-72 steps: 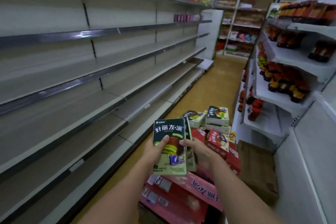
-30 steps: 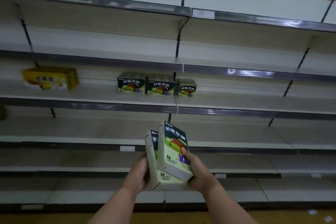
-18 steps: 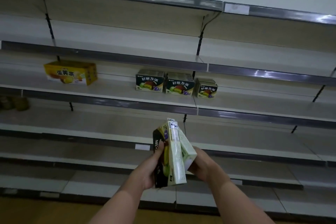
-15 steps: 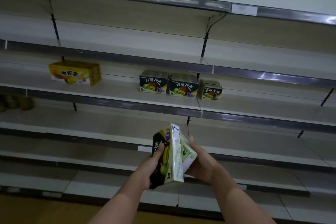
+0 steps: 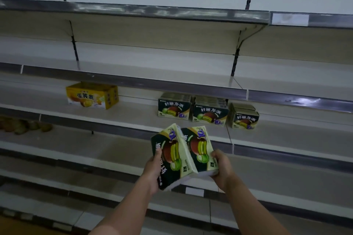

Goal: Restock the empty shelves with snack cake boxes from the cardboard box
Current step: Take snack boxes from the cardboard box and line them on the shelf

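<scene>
1. While you face the shelves, your left hand (image 5: 152, 170) grips one green snack cake box (image 5: 171, 155), thumb on its printed front and fingers curled behind it
2. Your right hand (image 5: 221, 168) grips a second green box (image 5: 200, 149) at its lower right corner, thumb on the front
3. Both held boxes are tilted, their print running sideways, and they touch along their inner edges, spread apart like an open book
4. You hold the pair in front of the shelf edge (image 5: 267, 151), below the level of the stocked shelf (image 5: 137, 114)
5. On that stocked shelf three matching green boxes stand in a row facing you: the left box (image 5: 173, 108) and the middle box (image 5: 210, 113) touch side by side, and the smaller-looking right box (image 5: 245, 118) sits just beside them with a narrow gap
6. Further left on the same shelf, well apart from the row, a yellow box (image 5: 91, 95) lies turned slightly at an angle
7. At the far left edge, one shelf lower, some brownish items (image 5: 24, 126) show, too blurred to tell what they are
</scene>
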The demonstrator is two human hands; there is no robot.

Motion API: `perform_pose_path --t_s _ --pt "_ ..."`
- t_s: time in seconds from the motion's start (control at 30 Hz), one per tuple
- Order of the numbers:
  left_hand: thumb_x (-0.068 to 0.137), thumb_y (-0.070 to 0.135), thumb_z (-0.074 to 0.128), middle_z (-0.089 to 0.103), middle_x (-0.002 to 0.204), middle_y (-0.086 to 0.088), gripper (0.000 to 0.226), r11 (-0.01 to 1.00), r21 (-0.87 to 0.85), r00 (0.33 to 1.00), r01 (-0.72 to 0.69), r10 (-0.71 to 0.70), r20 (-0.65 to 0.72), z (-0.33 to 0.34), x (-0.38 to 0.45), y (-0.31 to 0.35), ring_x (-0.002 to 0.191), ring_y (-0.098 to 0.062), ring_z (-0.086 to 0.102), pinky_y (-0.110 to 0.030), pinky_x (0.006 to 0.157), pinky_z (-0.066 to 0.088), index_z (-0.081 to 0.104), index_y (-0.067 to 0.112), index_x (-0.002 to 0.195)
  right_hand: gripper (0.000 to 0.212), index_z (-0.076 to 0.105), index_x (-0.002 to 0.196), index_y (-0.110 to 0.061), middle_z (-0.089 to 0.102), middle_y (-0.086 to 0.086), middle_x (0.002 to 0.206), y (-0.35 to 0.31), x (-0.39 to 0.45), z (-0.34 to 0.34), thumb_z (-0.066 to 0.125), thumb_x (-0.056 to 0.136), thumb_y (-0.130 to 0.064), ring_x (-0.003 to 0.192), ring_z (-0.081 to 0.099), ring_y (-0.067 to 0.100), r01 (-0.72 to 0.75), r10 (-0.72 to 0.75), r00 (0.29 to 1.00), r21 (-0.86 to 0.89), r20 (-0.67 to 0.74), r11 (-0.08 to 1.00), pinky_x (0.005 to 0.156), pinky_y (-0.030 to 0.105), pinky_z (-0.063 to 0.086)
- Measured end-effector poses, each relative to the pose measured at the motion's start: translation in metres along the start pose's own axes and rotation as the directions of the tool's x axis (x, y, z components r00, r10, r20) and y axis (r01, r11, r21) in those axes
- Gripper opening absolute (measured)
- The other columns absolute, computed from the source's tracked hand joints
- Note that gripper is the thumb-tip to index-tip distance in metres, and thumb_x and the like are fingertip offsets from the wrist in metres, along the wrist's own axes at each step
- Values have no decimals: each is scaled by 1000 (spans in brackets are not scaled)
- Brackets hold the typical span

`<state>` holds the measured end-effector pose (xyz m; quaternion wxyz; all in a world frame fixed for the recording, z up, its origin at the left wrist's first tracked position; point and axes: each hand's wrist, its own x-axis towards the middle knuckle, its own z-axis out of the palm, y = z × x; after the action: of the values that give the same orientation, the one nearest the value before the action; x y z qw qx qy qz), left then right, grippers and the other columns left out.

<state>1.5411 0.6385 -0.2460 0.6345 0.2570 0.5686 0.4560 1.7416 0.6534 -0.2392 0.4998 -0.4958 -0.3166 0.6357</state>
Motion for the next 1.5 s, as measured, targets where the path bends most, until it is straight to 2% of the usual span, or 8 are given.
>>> perform_pose_path --t_s 0.27,0.4,0.63,0.8,0.9,1.07,1.17,1.5 --pt "47 74 76 64 118 -14 109 991 129 999 -26 20 49 29 50 20 96 -32 67 -40 64 58 40 21 135 42 66 84 -20 70 1 78 -19 23 26 35 100 -44 73 65 14 46 24 988 -438 153 898 70 25 51" --pt "90 41 60 56 125 -12 60 953 249 983 -173 152 101 35 49 48 90 -23 60 -30 64 51 32 21 139 31 61 101 -20 70 5 101 -27 42 31 65 85 -46 97 65 22 24 85 983 -570 164 821 98 43 48" --pt "40 93 60 63 125 -9 117 965 161 969 -208 180 170 24 97 88 108 -31 63 -54 94 49 44 26 135 31 63 110 -10 72 11 100 -25 79 63 65 88 -31 88 68 26 -28 29 998 14 -56 1000 70 33 54" --pt "66 56 72 71 106 -11 65 977 61 910 -203 165 379 29 102 96 98 -28 68 -45 90 54 59 19 118 28 61 111 -7 69 13 101 -29 101 98 63 90 -25 85 65 25 97 -71 991 242 -114 965 81 40 53" --pt "76 8 74 72 98 -10 43 973 32 921 -228 205 331 27 123 101 79 -21 70 -31 70 59 61 7 117 44 54 124 -5 66 15 111 -30 115 110 68 87 -24 88 65 25 102 -81 986 144 -143 984 77 38 56" --pt "84 -3 59 73 72 -7 15 987 135 923 -91 33 384 -9 154 129 68 -19 66 -28 67 54 64 5 96 92 15 151 -15 38 11 144 -43 128 88 75 82 -25 120 50 29 124 -190 888 -179 -419 976 95 42 48" --pt "75 -10 67 70 103 -13 53 960 211 920 -184 93 380 -25 175 133 87 -25 68 -33 75 57 53 5 123 70 35 143 -4 55 12 126 -50 131 88 71 83 -8 95 59 20 85 -208 945 -421 -254 903 72 26 49" --pt "79 -3 72 56 126 -10 77 683 500 844 -533 471 256 -16 218 132 117 -27 54 -32 92 44 31 10 142 53 43 135 -11 59 10 124 -47 177 109 56 88 8 117 54 27 223 -462 862 -661 -211 717 92 31 45"
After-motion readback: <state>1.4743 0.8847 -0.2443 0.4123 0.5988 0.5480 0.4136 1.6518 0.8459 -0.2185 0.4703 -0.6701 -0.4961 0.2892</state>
